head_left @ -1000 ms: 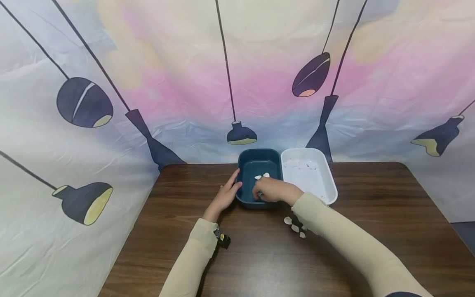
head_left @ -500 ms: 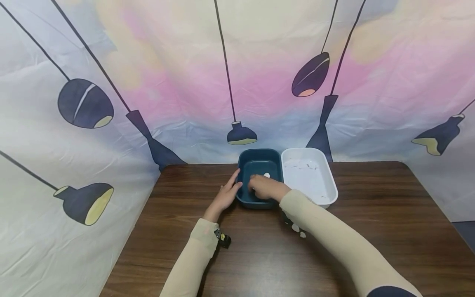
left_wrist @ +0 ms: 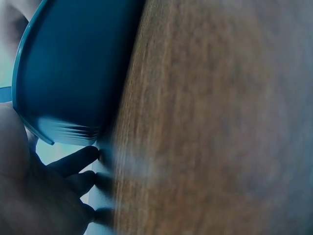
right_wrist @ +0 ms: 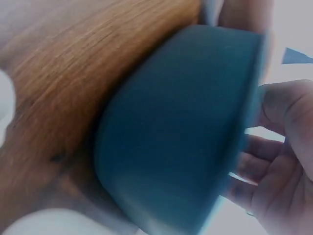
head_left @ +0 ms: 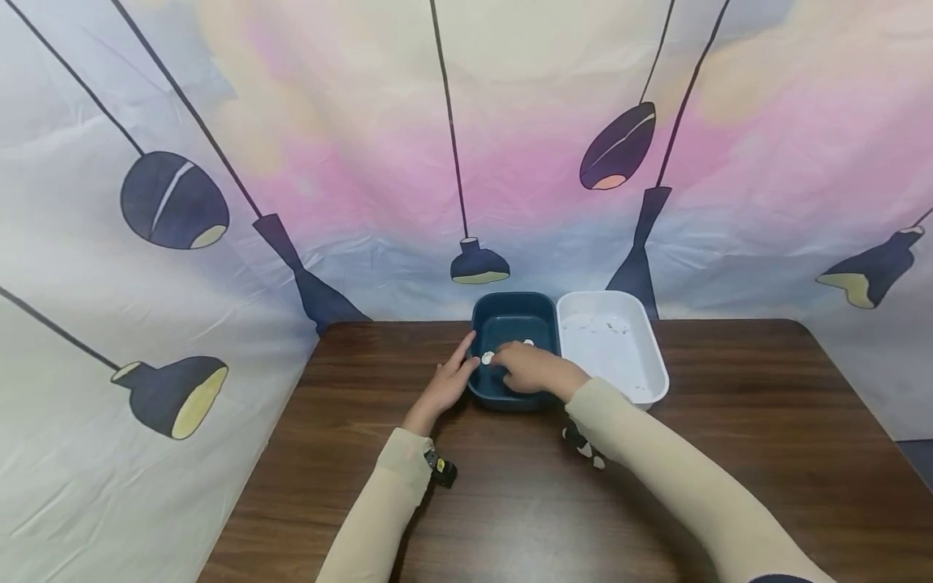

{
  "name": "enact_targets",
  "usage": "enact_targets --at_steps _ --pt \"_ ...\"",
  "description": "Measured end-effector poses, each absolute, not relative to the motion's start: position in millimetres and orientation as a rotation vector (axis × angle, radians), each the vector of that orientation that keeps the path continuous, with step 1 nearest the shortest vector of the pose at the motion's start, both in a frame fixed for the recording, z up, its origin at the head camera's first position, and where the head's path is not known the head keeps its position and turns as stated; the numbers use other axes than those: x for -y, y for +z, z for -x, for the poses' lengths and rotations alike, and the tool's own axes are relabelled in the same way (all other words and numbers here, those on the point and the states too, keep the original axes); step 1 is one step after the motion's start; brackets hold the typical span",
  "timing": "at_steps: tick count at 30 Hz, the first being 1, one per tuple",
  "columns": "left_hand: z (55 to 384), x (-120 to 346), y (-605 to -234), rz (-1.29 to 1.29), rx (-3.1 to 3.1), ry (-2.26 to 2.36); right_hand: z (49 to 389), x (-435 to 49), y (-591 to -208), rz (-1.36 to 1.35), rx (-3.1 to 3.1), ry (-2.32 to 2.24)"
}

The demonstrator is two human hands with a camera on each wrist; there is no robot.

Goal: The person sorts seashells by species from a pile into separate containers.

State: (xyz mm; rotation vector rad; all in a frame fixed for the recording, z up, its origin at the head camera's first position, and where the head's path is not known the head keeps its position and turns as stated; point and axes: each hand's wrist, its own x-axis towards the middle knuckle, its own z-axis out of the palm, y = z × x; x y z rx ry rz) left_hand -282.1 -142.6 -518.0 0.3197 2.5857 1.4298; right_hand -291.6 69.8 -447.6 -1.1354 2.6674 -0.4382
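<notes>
My left hand (head_left: 441, 389) lies along the left side of a dark teal tray (head_left: 513, 303), its fingers stretched out and its thumb and forefinger touching the rim. In the left wrist view the other fingers of that left hand (left_wrist: 34, 191) are spread beside the tray's wall. Inside the tray, my right hand (head_left: 535, 368) reaches left, with the forefinger extended to a small flat white piece (head_left: 487, 357) near the left wall; its thumb sits lower, apart from the piece. Another white piece (head_left: 528, 343) shows just behind the knuckles. The tray floor under the hand is hidden.
A white tray (head_left: 608, 344) with small dark flecks inside stands against the teal one on the right. More white pieces (head_left: 598, 463) lie on the wooden table (head_left: 503, 502) near my right forearm, partly covered by it. A patterned cloth (head_left: 364, 146) hangs behind the table.
My right hand has moved left within the teal tray, then slightly back, and a white piece now shows at its forefinger by the left wall. The left hand keeps its place.
</notes>
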Motion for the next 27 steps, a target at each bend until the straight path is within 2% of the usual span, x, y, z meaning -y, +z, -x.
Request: enact_targets --at_steps 12,27 --pt "277.8 142.9 -519.4 -0.267 -2.614 1.403 242.7 -122.3 -422.7 1.268 -2.734 -0.579" --pt "281.9 141.8 -517.4 -0.296 -2.611 1.410 196.7 -168.0 -445.6 1.233 -2.692 -0.677"
